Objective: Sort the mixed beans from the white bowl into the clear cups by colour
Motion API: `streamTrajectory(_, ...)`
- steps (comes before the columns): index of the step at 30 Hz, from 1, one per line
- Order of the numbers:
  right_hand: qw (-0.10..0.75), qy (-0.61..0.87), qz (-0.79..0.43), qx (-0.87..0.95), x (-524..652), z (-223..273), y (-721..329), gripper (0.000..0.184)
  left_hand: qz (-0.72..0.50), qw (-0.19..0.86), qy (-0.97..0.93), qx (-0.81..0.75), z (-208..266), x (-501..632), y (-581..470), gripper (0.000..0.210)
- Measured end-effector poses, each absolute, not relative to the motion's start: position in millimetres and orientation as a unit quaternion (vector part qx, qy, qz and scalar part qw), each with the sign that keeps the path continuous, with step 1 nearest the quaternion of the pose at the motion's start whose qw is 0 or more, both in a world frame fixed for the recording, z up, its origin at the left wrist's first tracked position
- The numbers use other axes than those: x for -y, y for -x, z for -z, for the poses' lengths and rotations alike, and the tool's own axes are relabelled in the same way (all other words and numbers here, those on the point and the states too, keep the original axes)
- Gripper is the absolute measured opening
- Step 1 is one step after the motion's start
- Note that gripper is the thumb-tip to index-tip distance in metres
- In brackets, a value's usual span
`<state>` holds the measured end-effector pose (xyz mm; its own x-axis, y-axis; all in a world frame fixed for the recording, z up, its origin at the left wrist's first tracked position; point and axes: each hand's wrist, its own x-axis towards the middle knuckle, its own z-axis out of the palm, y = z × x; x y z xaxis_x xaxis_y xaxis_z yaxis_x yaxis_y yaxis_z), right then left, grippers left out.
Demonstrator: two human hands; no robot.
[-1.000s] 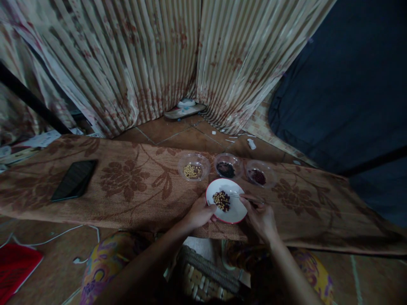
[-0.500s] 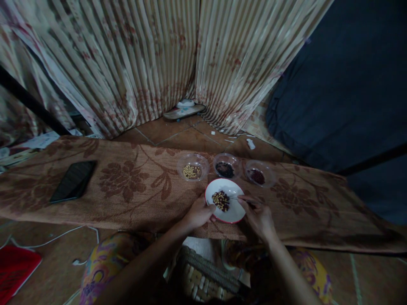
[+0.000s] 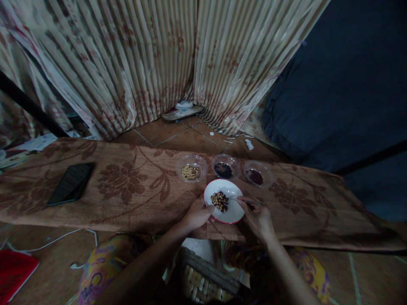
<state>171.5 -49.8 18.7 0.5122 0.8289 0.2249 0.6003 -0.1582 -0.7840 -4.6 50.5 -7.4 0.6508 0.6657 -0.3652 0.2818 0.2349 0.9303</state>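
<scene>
A white bowl with a red rim (image 3: 233, 214) rests near the front edge of the cloth-covered bench, holding a mixed heap of yellow and dark beans (image 3: 219, 201). Its left rim is gripped by my left hand (image 3: 199, 214), thumb over the edge. In my right hand (image 3: 257, 216) is a thin metal utensil (image 3: 233, 198), its tip at the heap; its exact kind is too small to tell. Beyond the bowl stand three clear plastic bowls in a row: one with yellow beans (image 3: 190, 172), one with black beans (image 3: 223, 170), one with dark red beans (image 3: 255, 176).
A dark phone or tablet (image 3: 71, 183) lies on the brown flowered cloth (image 3: 127, 207) at the left. Striped curtains (image 3: 152, 55) hang behind the bench. A skateboard (image 3: 182, 112) and white scraps (image 3: 249, 144) are on the tiled floor. A white cable (image 3: 54, 241) runs at lower left.
The view has shifted very slightly. Both hands keep their hold on the bowl and the metal utensil, with the tip still at the beans.
</scene>
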Motion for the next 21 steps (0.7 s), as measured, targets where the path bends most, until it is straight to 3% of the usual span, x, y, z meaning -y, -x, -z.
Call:
streamTrajectory(5,0.469,0.748,-0.106,0.457,50.7,-26.6,-178.4,0.029,-0.151,0.679,-0.604,-0.390,7.2,-50.4,5.1,0.023)
streamTrajectory(12,0.540,0.746,0.061,0.385,35.2,-60.4,-239.9,0.026,-0.151,0.678,-0.610,-0.381,6.8,-52.4,5.9,0.027)
streamTrajectory(21,0.573,0.740,0.022,0.351,36.7,-51.2,-248.5,0.030,-0.149,0.672,-0.613,-0.388,6.9,-53.2,5.4,0.023)
